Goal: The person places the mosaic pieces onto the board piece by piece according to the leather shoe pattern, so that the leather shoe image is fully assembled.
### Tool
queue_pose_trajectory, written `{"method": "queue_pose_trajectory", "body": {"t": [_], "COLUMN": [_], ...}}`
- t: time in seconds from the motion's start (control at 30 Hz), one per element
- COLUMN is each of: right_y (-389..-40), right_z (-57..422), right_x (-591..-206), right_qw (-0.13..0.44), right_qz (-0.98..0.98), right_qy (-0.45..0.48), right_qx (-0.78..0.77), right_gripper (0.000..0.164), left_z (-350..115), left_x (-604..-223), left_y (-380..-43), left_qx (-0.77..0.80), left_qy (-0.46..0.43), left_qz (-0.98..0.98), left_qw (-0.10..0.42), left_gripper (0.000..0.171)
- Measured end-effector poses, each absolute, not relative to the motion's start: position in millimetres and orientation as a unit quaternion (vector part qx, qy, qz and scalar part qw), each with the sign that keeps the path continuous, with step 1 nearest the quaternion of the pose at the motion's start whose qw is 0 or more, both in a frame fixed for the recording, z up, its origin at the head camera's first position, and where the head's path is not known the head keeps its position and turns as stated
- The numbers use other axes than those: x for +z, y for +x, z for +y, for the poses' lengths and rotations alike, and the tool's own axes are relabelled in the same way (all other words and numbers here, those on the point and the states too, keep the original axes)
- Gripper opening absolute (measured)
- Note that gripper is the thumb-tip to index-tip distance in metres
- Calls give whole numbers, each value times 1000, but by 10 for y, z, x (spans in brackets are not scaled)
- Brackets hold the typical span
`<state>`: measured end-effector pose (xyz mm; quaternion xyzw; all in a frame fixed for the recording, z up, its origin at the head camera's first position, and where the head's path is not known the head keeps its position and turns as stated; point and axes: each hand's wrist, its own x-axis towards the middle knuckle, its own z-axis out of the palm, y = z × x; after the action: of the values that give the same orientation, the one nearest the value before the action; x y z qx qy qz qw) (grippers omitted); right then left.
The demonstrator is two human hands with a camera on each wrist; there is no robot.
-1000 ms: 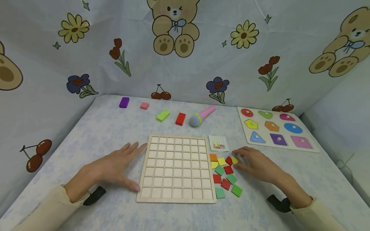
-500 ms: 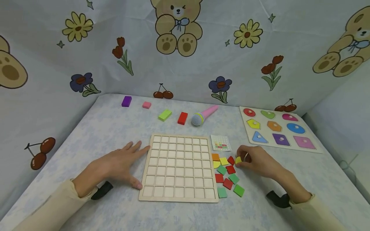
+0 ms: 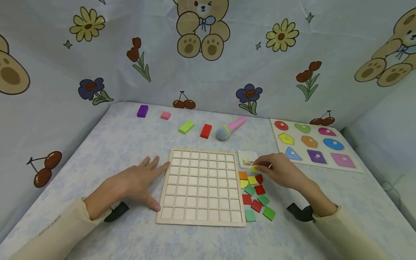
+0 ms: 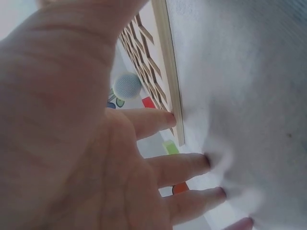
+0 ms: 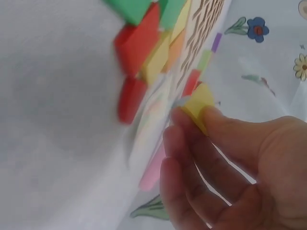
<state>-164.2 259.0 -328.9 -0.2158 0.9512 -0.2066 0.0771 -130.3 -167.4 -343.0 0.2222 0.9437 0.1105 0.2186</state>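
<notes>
A light wooden grid board (image 3: pixel 201 222) lies in the middle of the table, its square cells bare. My left hand (image 3: pixel 133 186) rests spread at the board's left edge; in the left wrist view the index fingertip (image 4: pixel 168 119) touches the rim and other fingertips meet the table. Between thumb and fingers my right hand (image 3: pixel 282 169) pinches a yellow tile (image 5: pixel 199 106) with a curved edge. It is held over the near right corner of a small printed pattern card (image 3: pixel 247 157). Below the card lie loose tiles in red, green, yellow and orange, among them a green square (image 3: pixel 269 213).
A shape puzzle board (image 3: pixel 316 146) with knobbed pieces lies at the back right. Behind the grid board are a pink toy microphone (image 3: pixel 230 128) and red (image 3: pixel 206 131), lime green (image 3: pixel 186 127), pink (image 3: pixel 165 115) and purple (image 3: pixel 142 111) blocks. A printed cloth hangs behind the table.
My right hand has picked up the yellow tile from the right side of the pile and carried it left and away from me to the card. The left hand stays at the board's edge.
</notes>
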Motion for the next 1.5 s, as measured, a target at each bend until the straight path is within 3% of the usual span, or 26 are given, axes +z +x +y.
{"method": "queue_pose_trajectory", "body": {"t": [0.8, 1.1, 1.5], "right_y": [-1933, -1924, -1854], "right_z": [1420, 1022, 697], "right_x": [-3321, -3391, -3428], "right_qw": [105, 140, 146], "right_qz": [898, 893, 884], "right_qy": [-349, -361, -389], "right_qx": [-248, -231, -214], "right_gripper": [3, 3, 9], "left_z": [-1649, -1635, -1649], "left_x": [-3416, -3421, -3440], "left_y": [-1277, -1262, -1257], "left_qx": [111, 123, 116], "left_qy": [225, 220, 224], "left_qz": [943, 941, 942], "left_qw": [219, 226, 220], "left_gripper": [129, 130, 131]}}
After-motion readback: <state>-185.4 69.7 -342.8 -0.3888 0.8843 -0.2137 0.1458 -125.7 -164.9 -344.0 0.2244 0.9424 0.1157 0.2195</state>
